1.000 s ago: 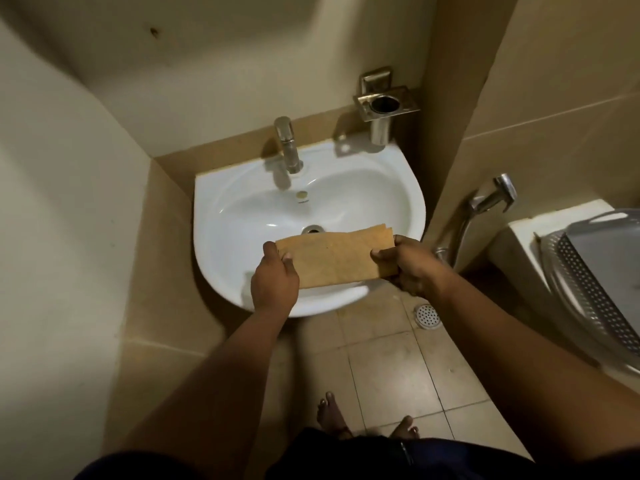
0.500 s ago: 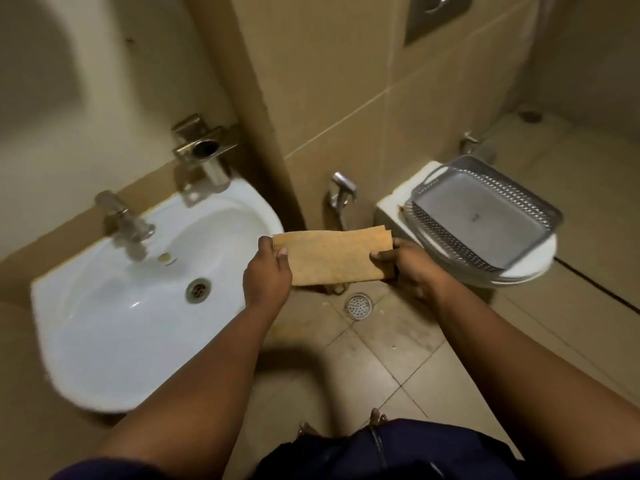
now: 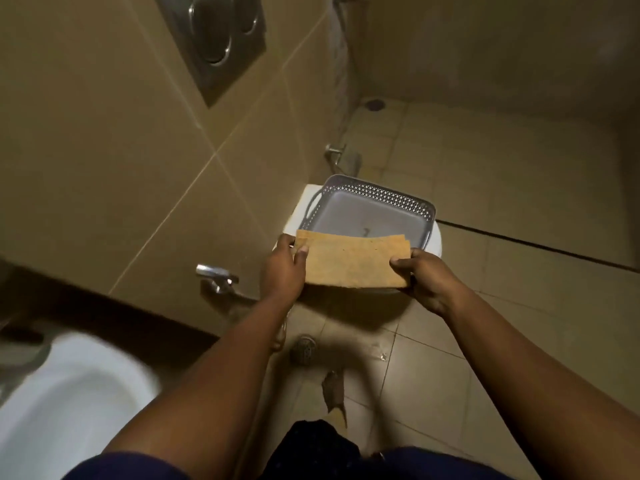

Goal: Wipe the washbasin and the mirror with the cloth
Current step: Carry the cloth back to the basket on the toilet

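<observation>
A folded tan cloth [image 3: 353, 263] is stretched flat between both hands. My left hand [image 3: 282, 268] pinches its left end and my right hand [image 3: 424, 277] pinches its right end. The cloth hovers over the near edge of a grey perforated basket [image 3: 367, 213] that rests on a closed white toilet [image 3: 437, 242]. The white washbasin [image 3: 65, 400] shows only partly, blurred, at the lower left corner. No mirror is in view.
Beige tiled wall carries a steel flush plate [image 3: 221, 39] at the top. A chrome spray tap [image 3: 218, 277] juts from the wall left of my left hand. A round floor drain [image 3: 303, 349] sits on the tiled floor below the cloth. My foot [image 3: 334, 393] shows beneath.
My view and both hands swung right, away from the washbasin. The cloth, held over the basin a second ago, is now above the basket on the toilet.
</observation>
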